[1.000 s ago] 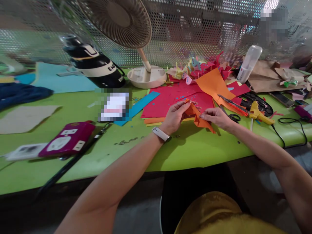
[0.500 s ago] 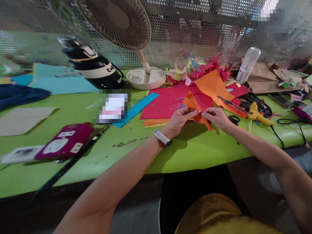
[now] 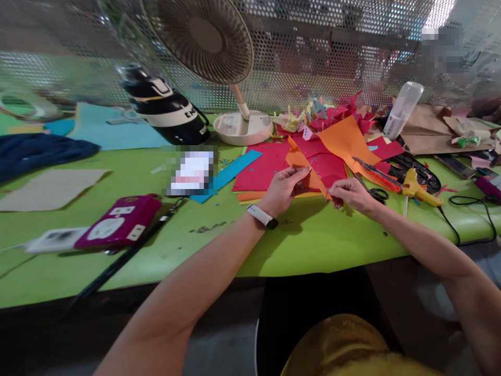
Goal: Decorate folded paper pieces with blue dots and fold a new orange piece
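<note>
Between my hands is a piece of folded orange paper (image 3: 313,179), narrow and pointed at its upper left end. My left hand (image 3: 285,190) pinches its left side between thumb and fingers. At the paper's lower right corner, the thumb and fingertips of my right hand (image 3: 350,194) are closed on it. Below and behind lie red paper sheets (image 3: 256,167), with small blue bits scattered on them. Orange and yellow strips (image 3: 250,197) stick out at the sheets' front edge. A larger orange sheet (image 3: 344,138) rests behind my right hand.
Right of my hands lie an orange-handled cutter (image 3: 378,175), black scissors (image 3: 378,194) and a yellow glue gun (image 3: 417,188) with its cord. A fan base (image 3: 242,128), black bottle (image 3: 172,115), blue strip (image 3: 230,175), phone (image 3: 191,172) and purple case (image 3: 119,222) stand or lie leftward.
The orange paper has turned and now looks flatter, a long slanting edge running between my hands. My right hand has shifted to its lower corner. The whole view has moved slightly.
</note>
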Motion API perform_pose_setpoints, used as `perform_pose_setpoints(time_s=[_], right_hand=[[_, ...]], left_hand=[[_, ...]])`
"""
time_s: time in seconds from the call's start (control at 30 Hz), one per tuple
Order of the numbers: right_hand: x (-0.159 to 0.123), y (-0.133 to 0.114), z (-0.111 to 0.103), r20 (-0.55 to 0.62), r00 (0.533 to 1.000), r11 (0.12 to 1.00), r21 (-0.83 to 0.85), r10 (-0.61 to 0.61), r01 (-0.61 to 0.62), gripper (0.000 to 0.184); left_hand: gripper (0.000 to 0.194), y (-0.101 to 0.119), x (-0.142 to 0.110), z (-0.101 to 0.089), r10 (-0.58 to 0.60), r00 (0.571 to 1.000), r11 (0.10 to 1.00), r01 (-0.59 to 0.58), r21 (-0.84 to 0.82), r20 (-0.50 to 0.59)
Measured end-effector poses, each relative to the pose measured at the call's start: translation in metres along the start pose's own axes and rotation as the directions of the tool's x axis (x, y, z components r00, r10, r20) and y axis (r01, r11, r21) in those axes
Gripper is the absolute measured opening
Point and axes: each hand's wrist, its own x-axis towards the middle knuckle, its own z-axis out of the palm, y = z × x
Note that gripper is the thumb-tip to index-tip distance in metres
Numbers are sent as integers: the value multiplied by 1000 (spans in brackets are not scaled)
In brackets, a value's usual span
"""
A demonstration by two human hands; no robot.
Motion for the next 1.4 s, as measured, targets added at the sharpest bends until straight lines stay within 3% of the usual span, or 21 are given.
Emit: perform_pose_setpoints(time_s=[0.13,0.2,0.3,0.57,0.8,1.17,1.4], right_hand=[[-1,4,-5,-156,967,978,-97,-199,186,25],[-1,5,-6,-109,950,945,-183,-293,271,32],[0,7,-6,15,940,908,-250,-342,335,23],[3,12,-8,62,939,921,-185,-337,343,17],[5,14,-4,23,930,922,-127,-366,366,19],[9,16,-2,-90,951,944,-182,-295,276,49],[8,15,0,-105,951,950,-147,-292,276,48]], left_hand=[[19,3,0,-1,-38,999,999,38,11,20],[18,4,-1,0,-54,997,998,52,39,60],[18,2,-3,2,-62,992,996,54,74,112],[24,-1,-3,2,-63,987,995,50,89,145],[24,-2,-4,3,-46,988,994,32,101,148],[28,-5,-4,4,-34,979,999,41,-33,200],[26,-5,-3,3,-41,984,999,41,3,172]])
